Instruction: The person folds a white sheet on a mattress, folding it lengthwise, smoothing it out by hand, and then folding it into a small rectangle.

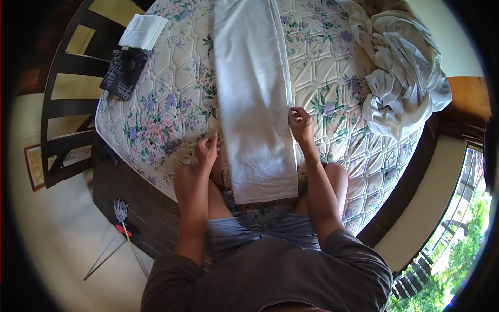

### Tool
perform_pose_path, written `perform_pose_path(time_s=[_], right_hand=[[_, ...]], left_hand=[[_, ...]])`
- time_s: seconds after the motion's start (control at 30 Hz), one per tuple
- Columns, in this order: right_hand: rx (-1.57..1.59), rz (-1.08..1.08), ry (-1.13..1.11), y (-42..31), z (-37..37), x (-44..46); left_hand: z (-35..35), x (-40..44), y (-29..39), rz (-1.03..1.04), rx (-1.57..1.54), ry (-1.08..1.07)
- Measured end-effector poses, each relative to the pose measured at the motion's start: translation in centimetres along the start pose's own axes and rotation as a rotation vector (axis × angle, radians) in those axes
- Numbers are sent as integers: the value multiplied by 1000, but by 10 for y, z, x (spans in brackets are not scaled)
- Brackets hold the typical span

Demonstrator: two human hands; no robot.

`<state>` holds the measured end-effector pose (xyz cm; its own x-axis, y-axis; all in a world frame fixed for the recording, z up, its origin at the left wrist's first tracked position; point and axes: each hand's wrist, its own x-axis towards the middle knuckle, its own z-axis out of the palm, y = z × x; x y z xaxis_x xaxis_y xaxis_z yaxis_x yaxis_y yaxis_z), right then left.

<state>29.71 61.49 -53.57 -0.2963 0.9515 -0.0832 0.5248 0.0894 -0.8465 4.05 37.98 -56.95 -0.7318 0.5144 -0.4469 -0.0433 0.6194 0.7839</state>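
Observation:
A long white folded sheet (254, 93) lies lengthwise down the middle of the mattress, its near end between my knees. At its right edge, my right hand (302, 126) has thumb and fingers pinched together on the layered border. My left hand (207, 151) is just beside the left edge, fingers loosely bent and apart, with nothing visible in it. Faint creases cross the sheet's near part, and its far end runs out of the top of the view.
I sit on the floral quilted mattress (166, 104). A crumpled pale sheet (403, 73) is heaped at the right. Folded white cloth (143, 31) and a dark printed package (123, 73) lie by the slatted wooden headboard (78, 65). A mop-like duster (120, 210) stands lower left.

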Motion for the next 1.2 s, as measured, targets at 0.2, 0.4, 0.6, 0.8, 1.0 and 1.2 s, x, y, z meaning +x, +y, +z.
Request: perform_pose_path(time_s=[0.2, 0.4, 0.6, 0.8, 1.0, 1.2], right_hand=[[-62, 84, 111, -9, 12, 10], [-162, 206, 79, -12, 16, 18], [-109, 331, -128, -12, 6, 28], [349, 472, -231, 41, -2, 25], [385, 655, -346, 53, -8, 40], [629, 617, -367, 96, -5, 43]], left_hand=[[-5, 17, 16, -21, -127, 39], [-39, 88, 60, -213, -71, -121], [-43, 122, 74, -449, 109, -171], [-39, 135, 62, -548, 117, -159], [-34, 142, 64, -566, 89, -141], [-32, 145, 51, -540, 100, -155]])
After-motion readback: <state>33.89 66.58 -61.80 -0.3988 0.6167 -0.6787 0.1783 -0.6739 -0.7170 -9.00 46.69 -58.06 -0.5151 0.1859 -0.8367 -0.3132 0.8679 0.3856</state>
